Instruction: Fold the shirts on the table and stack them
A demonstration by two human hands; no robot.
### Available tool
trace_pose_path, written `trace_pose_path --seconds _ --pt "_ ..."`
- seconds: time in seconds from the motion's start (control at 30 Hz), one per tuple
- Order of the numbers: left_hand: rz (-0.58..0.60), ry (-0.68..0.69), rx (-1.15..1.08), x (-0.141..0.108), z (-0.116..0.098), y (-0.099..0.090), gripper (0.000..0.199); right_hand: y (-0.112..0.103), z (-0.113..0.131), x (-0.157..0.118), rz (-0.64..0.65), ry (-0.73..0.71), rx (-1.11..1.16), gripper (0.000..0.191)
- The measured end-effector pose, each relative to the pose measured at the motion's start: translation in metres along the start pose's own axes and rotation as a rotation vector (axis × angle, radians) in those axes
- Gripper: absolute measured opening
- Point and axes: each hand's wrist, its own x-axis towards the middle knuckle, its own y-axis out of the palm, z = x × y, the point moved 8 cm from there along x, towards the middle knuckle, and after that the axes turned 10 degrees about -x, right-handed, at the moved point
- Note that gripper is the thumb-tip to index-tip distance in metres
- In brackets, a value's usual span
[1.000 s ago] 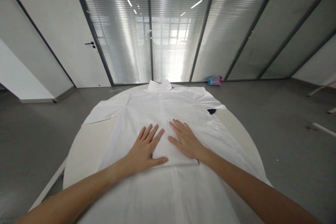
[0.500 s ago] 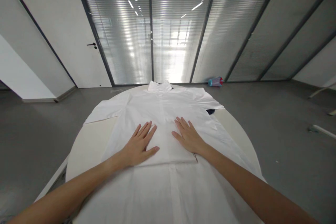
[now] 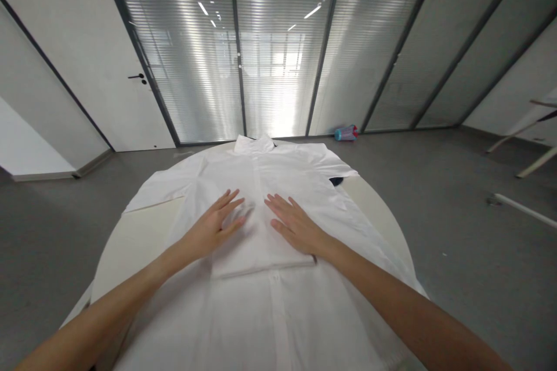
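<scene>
A white short-sleeved shirt [image 3: 243, 319] is spread out, its collar [image 3: 253, 146] at the far side and its button strip running down the middle. On its chest lies a flat white rectangular piece [image 3: 261, 252] with a straight front edge; what it is made of I cannot tell. My left hand [image 3: 212, 227] hovers slightly over the left part of this piece, fingers apart, a shadow beneath. Over its right part is my right hand [image 3: 300, 229], palm down with fingers stretched out. Neither hand grips anything.
Under the shirt is a round white table [image 3: 134, 249]. A dark item [image 3: 336, 181] shows beside the right sleeve. On the floor by the glass partition lies a blue and red patterned object [image 3: 346, 133]. Pale furniture legs [image 3: 513, 136] stand at the right.
My left hand has lifted a little off the flat white piece and drawn back to the left. My right hand stays over the piece. The view has turned slightly right.
</scene>
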Motion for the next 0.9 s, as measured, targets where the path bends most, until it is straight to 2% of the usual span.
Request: trace_pose_path --seconds 0.07,0.13,0.2,0.27,0.4,0.47,0.53,0.6,0.67,0.77,0.9 --pt "0.068 0.07 -0.045 0.006 -0.029 0.019 0.064 0.005 0.008 0.0 0.039 -0.036 -0.058 0.067" --pt "0.139 0.094 -0.022 0.009 -0.044 0.04 0.069 0.009 0.007 0.0 0.063 -0.037 -0.109 0.069" --pt "0.196 0.09 0.042 0.007 -0.046 0.055 0.072 0.012 -0.004 -0.003 0.079 -0.007 -0.138 0.072" --pt "0.246 0.101 0.096 -0.001 -0.042 0.06 0.072 0.013 -0.02 -0.007 0.077 0.049 -0.157 0.074" --pt "0.304 0.109 0.119 -0.03 -0.019 0.046 0.07 0.005 -0.046 -0.012 0.026 0.128 -0.171 0.067" --pt "0.266 0.052 0.119 -0.042 0.004 0.029 0.067 -0.005 -0.045 -0.007 -0.012 0.108 -0.145 0.058" --pt "0.179 -0.022 0.121 -0.048 0.033 0.011 0.062 -0.016 -0.035 0.003 -0.013 0.049 -0.082 0.049" --pt "0.088 -0.081 0.126 -0.052 0.061 -0.005 0.06 -0.021 -0.021 0.018 0.066 -0.012 -0.026 0.045" --pt "0.052 -0.094 0.134 -0.055 0.081 -0.013 0.06 -0.019 -0.01 0.034 0.19 -0.03 -0.008 0.047" --pt "0.059 -0.077 0.169 -0.06 0.094 -0.013 0.064 -0.016 -0.004 0.057 0.311 0.003 -0.008 0.049" --pt "0.035 -0.067 0.225 -0.069 0.091 -0.014 0.066 -0.013 -0.003 0.075 0.402 -0.024 0.031 0.047"
